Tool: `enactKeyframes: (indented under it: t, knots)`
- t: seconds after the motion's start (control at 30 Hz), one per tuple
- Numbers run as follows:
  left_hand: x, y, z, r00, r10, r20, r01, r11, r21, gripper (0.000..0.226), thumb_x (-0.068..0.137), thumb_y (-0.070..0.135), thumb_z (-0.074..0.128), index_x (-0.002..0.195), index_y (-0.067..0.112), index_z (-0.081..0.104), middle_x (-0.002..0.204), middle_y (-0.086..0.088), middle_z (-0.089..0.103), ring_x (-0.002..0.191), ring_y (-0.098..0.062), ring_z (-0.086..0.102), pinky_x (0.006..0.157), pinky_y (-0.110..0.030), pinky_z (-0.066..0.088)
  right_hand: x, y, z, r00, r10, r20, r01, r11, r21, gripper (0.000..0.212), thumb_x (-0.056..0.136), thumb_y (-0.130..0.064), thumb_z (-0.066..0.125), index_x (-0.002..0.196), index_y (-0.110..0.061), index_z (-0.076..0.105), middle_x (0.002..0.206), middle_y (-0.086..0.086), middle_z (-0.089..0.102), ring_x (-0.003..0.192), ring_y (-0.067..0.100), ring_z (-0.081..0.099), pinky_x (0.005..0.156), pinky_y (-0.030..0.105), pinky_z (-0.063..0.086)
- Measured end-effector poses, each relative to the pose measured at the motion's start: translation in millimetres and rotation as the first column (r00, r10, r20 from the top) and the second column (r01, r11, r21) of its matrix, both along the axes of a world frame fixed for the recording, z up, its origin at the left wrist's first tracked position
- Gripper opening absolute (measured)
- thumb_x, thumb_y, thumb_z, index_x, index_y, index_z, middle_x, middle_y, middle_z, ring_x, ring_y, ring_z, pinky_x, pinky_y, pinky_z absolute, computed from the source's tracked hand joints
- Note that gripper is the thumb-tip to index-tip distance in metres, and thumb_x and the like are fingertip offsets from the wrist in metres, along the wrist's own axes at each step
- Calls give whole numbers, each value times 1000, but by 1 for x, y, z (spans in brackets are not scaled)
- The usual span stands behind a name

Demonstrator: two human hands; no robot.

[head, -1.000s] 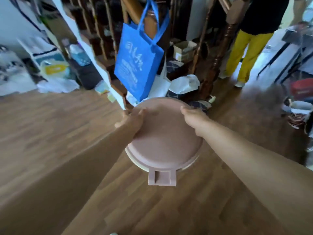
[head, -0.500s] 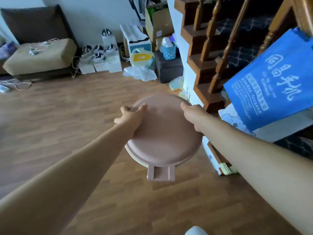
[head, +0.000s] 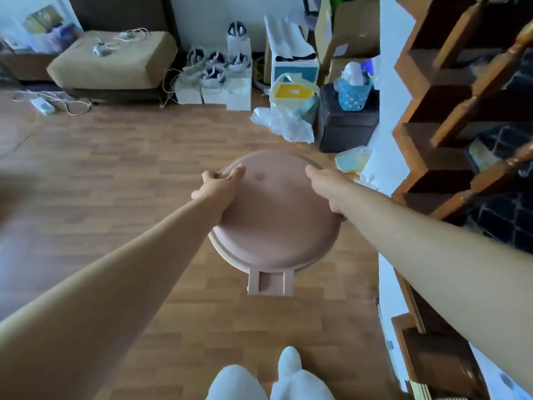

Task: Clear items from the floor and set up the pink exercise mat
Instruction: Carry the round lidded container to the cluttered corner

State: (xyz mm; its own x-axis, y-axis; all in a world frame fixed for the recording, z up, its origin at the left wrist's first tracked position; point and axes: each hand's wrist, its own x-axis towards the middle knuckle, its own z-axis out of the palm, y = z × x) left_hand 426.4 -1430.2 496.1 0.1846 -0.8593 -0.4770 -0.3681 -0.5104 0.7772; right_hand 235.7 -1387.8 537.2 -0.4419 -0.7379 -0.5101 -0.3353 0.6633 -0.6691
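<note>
Pink round bin [head: 277, 223], tab seemingly toward the person, both hands gripping.

Both arms stretched forward, left hand [head: 217, 187] and right hand [head: 327, 184] clamped on opposite rims, thumbs on top.

I've got the round bin [head: 274, 217] out in front of me above the floor [head: 115, 174], left hand [head: 217, 187] on its left rim, right hand [head: 326, 186] on its right rim. Staircase [head: 461, 116] runs up along my right. Far ahead-left, a cushioned seat [head: 112, 62] sits against the wall, paper bags [head: 215, 79] to its right. Further right, a plastic bag [head: 284, 122] lies on the floor beside a box stool [head: 347, 128], a basket [head: 353, 92] on top of it.
</note>
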Motion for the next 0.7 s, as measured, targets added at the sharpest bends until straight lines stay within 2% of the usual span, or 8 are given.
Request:
enactKeyframes:
  t: [0.13, 0.23, 0.33, 0.4, 0.47, 0.53, 0.7]
  knots:
    - [-15, -78, -9, 1000, -2, -22, 1, 1000, -8, 98, 45, 80, 51, 125, 23, 49, 129, -16, 51, 108, -34, 55, 101, -49, 44, -19, -85, -3, 999, 4, -54, -3, 1000, 17, 54, 101, -41, 34, 144, -8, 36, 145, 7, 39, 130, 23, 39, 94, 30, 34]
    - [-29, -141, -19, 999, -46, -24, 46, 999, -18, 93, 51, 77, 52, 127, 24, 49, 128, -13, 51, 107, -32, 56, 101, -46, 45, -36, -152, -21, 999, -24, -42, 24, 1000, 7, 56, 99, -40, 38, 144, -8, 37, 143, 6, 44, 121, 24, 46, 96, 29, 35]
    - [-45, -201, -29, 996, -79, -38, 79, 997, -2, 96, 50, 77, 53, 131, 26, 45, 131, -11, 49, 110, -32, 55, 102, -46, 44, -51, -212, -39, 997, -70, -38, 70, 998, 2, 54, 98, -39, 39, 141, -8, 42, 137, 8, 49, 111, 24, 50, 91, 29, 39]
    - [-56, -241, -41, 995, -94, -40, 94, 996, 7, 89, 57, 73, 55, 132, 27, 43, 131, -11, 48, 113, -30, 53, 102, -43, 44, -63, -251, -50, 995, -88, -44, 89, 996, 20, 51, 98, -39, 37, 139, -9, 45, 135, 8, 50, 107, 24, 49, 86, 31, 39]
    - [-70, -280, -53, 993, -115, -21, 115, 993, 22, 82, 65, 69, 57, 134, 27, 41, 132, -11, 47, 114, -31, 52, 102, -42, 43, -78, -290, -64, 995, -95, -28, 96, 994, 56, 52, 98, -40, 35, 139, -9, 43, 135, 8, 48, 112, 26, 49, 85, 33, 38]
    - [-84, -321, -67, 992, -127, -7, 128, 991, 45, 82, 65, 69, 57, 135, 29, 40, 133, -11, 47, 115, -31, 52, 102, -43, 43, -91, -327, -77, 993, -117, -33, 119, 991, 65, 53, 99, -40, 36, 141, -8, 40, 137, 8, 47, 115, 25, 48, 85, 32, 36]
    - [-120, -405, -103, 993, -117, 33, 115, 991, 69, 82, 66, 68, 58, 135, 28, 40, 133, -11, 47, 113, -32, 53, 102, -45, 42, -120, -409, -115, 997, -74, -30, 77, 994, 82, 50, 101, -31, 35, 142, -2, 36, 144, 14, 43, 131, 30, 42, 101, 34, 36]
